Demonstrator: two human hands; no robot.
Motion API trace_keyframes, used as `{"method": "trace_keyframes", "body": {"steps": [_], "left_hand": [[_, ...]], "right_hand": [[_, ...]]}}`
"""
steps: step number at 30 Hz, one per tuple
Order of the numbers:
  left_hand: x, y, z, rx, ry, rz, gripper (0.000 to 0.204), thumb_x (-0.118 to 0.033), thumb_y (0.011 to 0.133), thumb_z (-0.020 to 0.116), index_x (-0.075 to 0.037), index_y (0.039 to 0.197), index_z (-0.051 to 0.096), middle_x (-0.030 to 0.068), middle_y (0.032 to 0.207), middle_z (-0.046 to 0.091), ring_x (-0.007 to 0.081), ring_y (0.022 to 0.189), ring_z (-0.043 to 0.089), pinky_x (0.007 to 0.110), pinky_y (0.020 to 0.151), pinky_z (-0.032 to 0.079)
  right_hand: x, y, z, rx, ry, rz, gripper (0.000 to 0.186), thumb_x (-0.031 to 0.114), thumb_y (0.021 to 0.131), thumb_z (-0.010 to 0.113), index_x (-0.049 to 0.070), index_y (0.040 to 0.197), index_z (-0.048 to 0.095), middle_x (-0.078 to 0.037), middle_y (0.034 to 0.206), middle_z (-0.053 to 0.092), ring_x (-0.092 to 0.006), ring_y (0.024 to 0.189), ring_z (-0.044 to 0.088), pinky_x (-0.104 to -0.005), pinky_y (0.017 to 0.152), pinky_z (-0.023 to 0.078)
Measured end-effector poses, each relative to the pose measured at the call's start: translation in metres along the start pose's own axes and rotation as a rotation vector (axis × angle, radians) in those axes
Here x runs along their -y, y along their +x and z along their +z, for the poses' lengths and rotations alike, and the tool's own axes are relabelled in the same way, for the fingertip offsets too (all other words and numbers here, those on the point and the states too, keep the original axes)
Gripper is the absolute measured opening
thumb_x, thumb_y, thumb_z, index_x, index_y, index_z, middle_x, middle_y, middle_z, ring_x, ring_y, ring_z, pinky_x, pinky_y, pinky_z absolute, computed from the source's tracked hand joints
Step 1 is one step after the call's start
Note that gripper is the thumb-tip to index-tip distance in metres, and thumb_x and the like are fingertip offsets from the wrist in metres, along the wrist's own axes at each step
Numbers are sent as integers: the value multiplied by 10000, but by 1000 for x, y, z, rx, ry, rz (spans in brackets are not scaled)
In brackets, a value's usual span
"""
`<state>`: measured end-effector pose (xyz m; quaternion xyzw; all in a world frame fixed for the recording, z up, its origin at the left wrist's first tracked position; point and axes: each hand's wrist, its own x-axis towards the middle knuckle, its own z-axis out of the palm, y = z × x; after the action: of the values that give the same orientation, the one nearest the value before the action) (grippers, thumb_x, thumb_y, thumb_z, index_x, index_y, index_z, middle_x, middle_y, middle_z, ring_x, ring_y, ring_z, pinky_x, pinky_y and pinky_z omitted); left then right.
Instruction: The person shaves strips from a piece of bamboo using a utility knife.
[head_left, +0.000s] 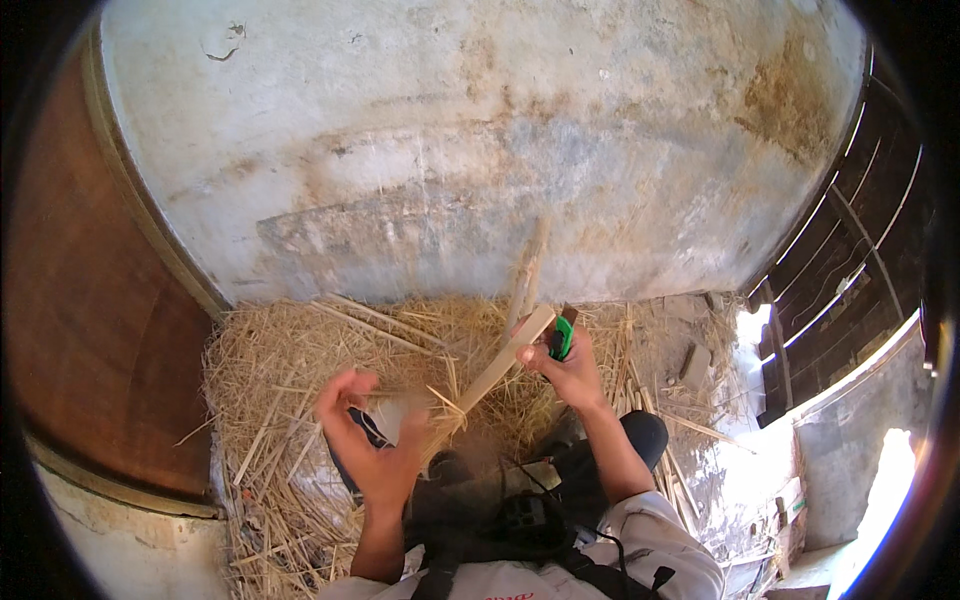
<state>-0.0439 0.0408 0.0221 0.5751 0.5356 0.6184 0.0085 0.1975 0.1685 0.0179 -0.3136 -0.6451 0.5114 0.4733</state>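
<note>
My right hand [567, 372] is closed round a flat, pale bamboo slat [503, 363] and a green-handled tool [563, 338] with a dark part, perhaps a knife. The slat slants down to the left, away from my fingers. Thin splinters [447, 408] fan out around its lower end. My left hand [372, 430] is lifted to the left of that end, fingers spread and a little blurred, with nothing visible in it.
Shavings and thin strips [270, 370] cover the floor around my legs. A wooden stick [527, 270] leans against the stained wall [450, 150]. A brown door panel [110, 300] stands on the left, dark slatted boards [850, 250] on the right. A small block [695, 366] lies right of me.
</note>
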Motion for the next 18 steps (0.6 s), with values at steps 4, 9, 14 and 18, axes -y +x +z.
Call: {"method": "trace_keyframes", "body": {"steps": [4, 9, 14, 18], "left_hand": [[-28, -4, 8, 217, -163, 66, 616, -213, 930, 848, -23, 1431, 544, 146, 1285, 679, 314, 1146, 683, 457, 974, 522], [-17, 2, 43, 310, 28, 12, 457, -221, 964, 819, -32, 1333, 626, 163, 1202, 710, 371, 1142, 674, 507, 1048, 467], [-4, -2, 34, 474, 229, 41, 351, -229, 968, 808, -45, 1231, 667, 144, 1210, 710, 375, 1205, 643, 532, 1093, 424], [7, -4, 39, 420, 264, 133, 290, -217, 968, 792, -48, 1169, 668, 146, 1195, 705, 375, 1184, 644, 548, 1091, 405]], "right_hand": [[2, 3, 7, 21, 74, 14, 323, 136, 992, 812, -25, 1252, 712, -67, 1093, 767, -133, 980, 714, -316, 859, 583], [4, 5, 13, 9, 60, -27, 333, 162, 998, 807, -17, 1262, 713, -67, 1096, 770, -131, 961, 712, -312, 845, 581], [1, 6, 11, -24, 12, -14, 338, 187, 1007, 796, -11, 1269, 716, -56, 1075, 773, -121, 951, 703, -303, 824, 570], [-1, 4, 10, -61, 70, -4, 340, 175, 1007, 794, -14, 1279, 719, -58, 1072, 777, -115, 951, 699, -303, 809, 565]]}}
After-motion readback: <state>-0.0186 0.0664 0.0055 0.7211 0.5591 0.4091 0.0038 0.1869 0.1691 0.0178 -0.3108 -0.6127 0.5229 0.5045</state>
